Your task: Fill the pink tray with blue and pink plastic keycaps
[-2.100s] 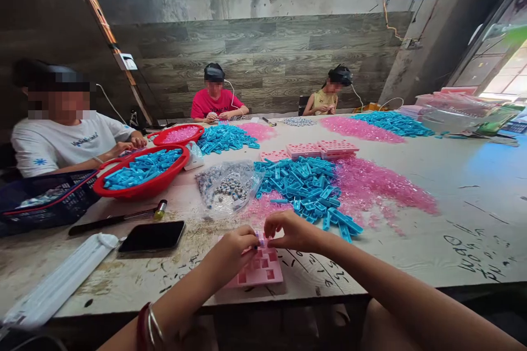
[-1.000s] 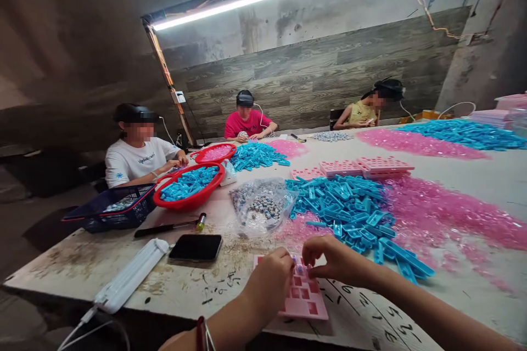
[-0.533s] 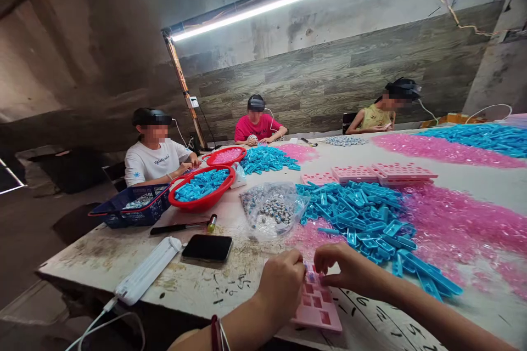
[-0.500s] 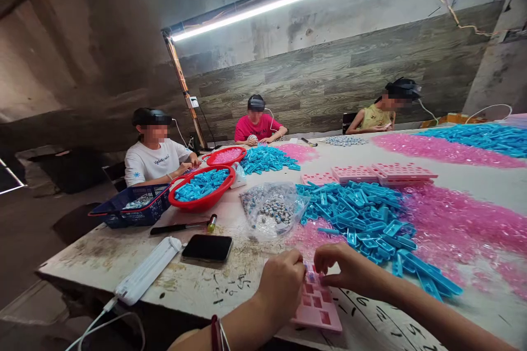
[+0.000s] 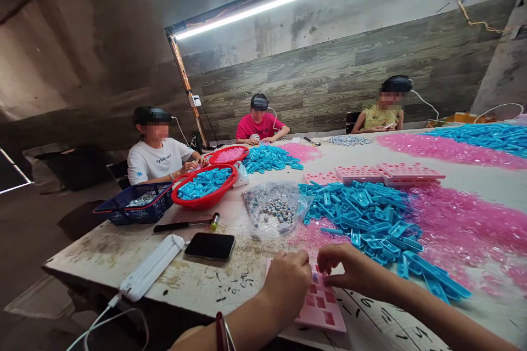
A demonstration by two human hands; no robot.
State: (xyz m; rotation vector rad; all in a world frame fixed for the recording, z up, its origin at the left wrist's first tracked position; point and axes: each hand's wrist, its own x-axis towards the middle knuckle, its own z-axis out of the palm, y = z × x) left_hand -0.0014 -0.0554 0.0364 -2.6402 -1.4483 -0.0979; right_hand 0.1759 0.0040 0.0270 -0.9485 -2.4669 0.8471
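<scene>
A pink tray with square pockets (image 5: 323,310) lies at the near edge of the table (image 5: 206,279). My left hand (image 5: 288,282) rests curled over the tray's left part. My right hand (image 5: 349,271) is pinched just beside it, and between the two sets of fingertips sits a tiny piece (image 5: 315,276) too small to name. A heap of blue plastic parts (image 5: 366,219) and a spread of pink pieces (image 5: 457,225) lie just beyond my right hand.
A clear bag of small beads (image 5: 274,209), a black phone (image 5: 209,245), a white power bank (image 5: 150,267) and a small hammer (image 5: 185,225) lie to the left. Red bowls (image 5: 205,196), a blue basket (image 5: 134,211) and stacked pink trays (image 5: 391,173) stand farther off. Three other people sit at the table.
The view has tilted up and swung left, bringing the ceiling light and left floor into sight. My hands stay pinched together over the pink tray, barely shifting.
</scene>
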